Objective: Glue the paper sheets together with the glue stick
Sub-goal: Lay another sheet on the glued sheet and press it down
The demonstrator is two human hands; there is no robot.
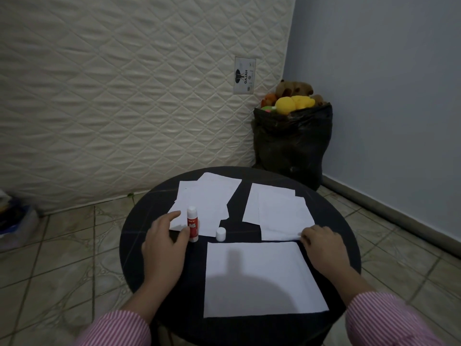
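A red and white glue stick (192,224) stands upright on the round black table (139,236), with its white cap (220,234) standing apart to its right. My left hand (163,242) is beside the stick, thumb touching its lower part, fingers spread and relaxed. A single white sheet (262,278) lies at the front of the table. A loose pile of sheets (204,203) lies at the back left, another pile (279,213) at the back right. My right hand (321,248) pinches the near corner of the right pile's top sheet.
A quilted mattress (124,96) leans against the wall behind the table. A black bag (291,141) full of soft toys stands in the corner at the back right. Tiled floor (62,245) surrounds the table.
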